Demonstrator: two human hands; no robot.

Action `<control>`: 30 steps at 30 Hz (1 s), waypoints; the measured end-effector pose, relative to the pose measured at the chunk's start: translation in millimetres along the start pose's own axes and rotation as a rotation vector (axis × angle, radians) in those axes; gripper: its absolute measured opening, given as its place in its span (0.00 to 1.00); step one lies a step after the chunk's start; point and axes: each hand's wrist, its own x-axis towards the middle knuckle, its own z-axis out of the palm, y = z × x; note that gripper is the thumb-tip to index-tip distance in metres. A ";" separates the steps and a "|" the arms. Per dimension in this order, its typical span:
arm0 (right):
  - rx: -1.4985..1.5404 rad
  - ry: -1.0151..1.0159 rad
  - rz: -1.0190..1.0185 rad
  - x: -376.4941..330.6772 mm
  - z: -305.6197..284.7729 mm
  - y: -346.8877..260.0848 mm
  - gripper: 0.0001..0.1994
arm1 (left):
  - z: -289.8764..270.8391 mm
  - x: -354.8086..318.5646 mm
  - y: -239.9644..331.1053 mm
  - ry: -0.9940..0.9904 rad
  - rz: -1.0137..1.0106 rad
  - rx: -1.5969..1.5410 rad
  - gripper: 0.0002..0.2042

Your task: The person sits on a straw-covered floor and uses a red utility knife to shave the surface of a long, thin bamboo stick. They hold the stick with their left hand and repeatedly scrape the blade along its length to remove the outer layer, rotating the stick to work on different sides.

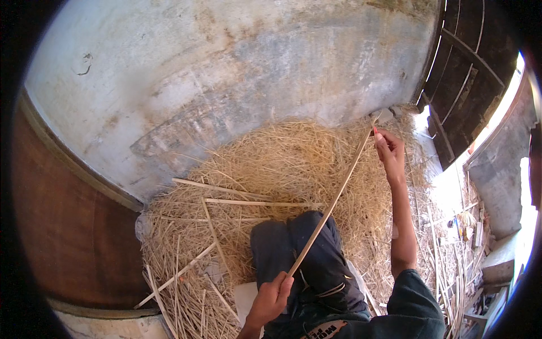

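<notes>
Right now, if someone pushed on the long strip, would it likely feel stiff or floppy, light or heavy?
The long strip is probably fairly stiff, since it runs nearly straight from the left hand. It is likely light, being so narrow, and may flex a little midway, given its length.

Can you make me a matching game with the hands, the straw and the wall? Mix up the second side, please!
1. Left hand
2. Right hand
3. Straw
4. Wall

A. Grey and white, with stains
B. At the far end of the long stick, with a small red thing at its fingertips
C. Yellowish, in a messy heap
D. Holding the near end of the long stick

Pairs: 1-D, 2-B, 3-C, 4-A
</notes>
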 end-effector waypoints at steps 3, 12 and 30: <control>0.283 -0.139 0.193 -2.8 -6.1 -7.5 0.22 | -5.5 3.5 -11.3 0.024 0.053 -0.018 0.17; -0.365 0.205 -0.297 -0.8 -12.4 -4.6 0.14 | -28.5 10.5 -17.5 0.051 0.072 0.150 0.17; 0.374 0.045 0.146 -13.7 1.1 2.7 0.17 | -24.3 21.9 -35.7 -0.311 -0.050 -0.436 0.16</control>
